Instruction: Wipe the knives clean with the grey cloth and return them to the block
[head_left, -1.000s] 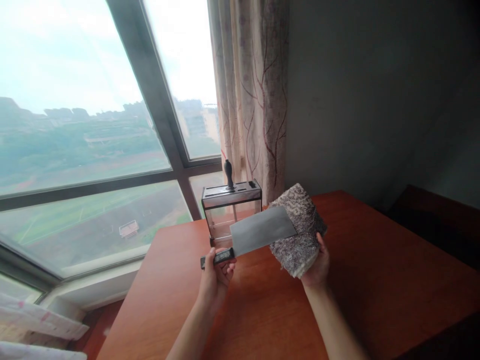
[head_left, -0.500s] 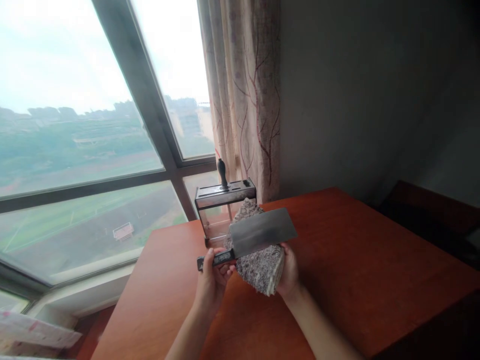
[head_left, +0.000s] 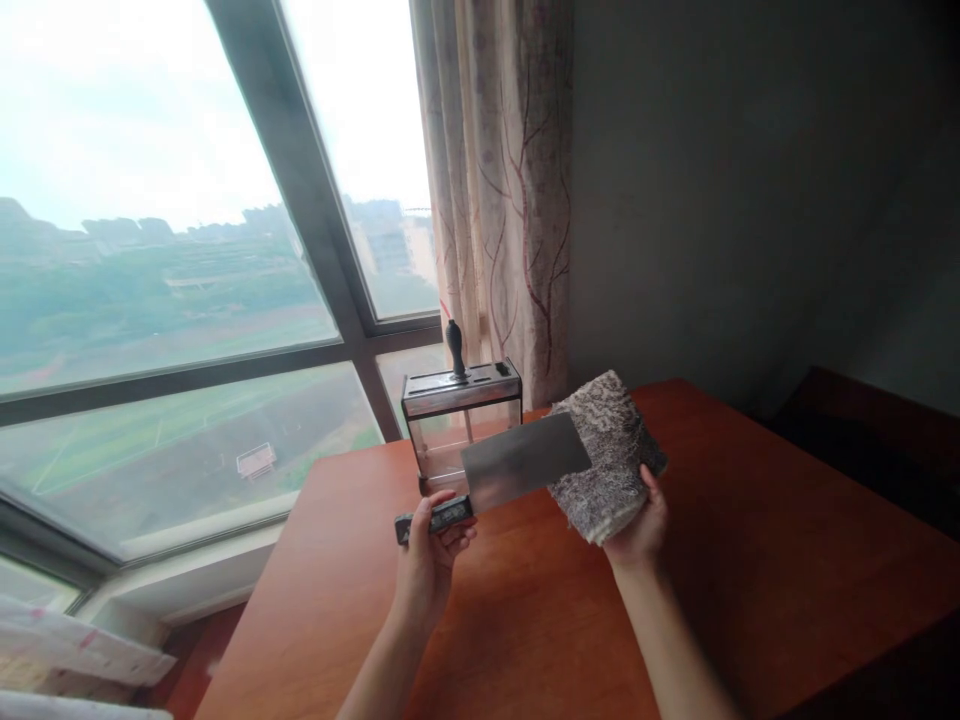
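Observation:
My left hand (head_left: 433, 545) is closed round the black handle of a cleaver (head_left: 525, 458), whose broad grey blade points to the right, held above the table. My right hand (head_left: 637, 520) grips a folded, fluffy grey-brown cloth (head_left: 600, 500) by its lower right side. The blade's far end overlaps the cloth's left part in view; whether they touch I cannot tell. Behind the cleaver stands a knife block (head_left: 463, 382) with clear sides and a metal top with slots. One dark handle (head_left: 454, 348) sticks up out of it.
The reddish-brown wooden table (head_left: 750, 560) spreads beneath both hands. A large window (head_left: 172, 300) lies to the left, with a patterned curtain (head_left: 517, 200) beside it at the back. A dark wall (head_left: 735, 200) rises on the right, and a dark piece of furniture (head_left: 862, 430) stands beyond the table.
My right hand has moved the cloth to the right, from behind the blade's middle to its far end. The cleaver stays nearly in place in my left hand. The view has shifted slightly.

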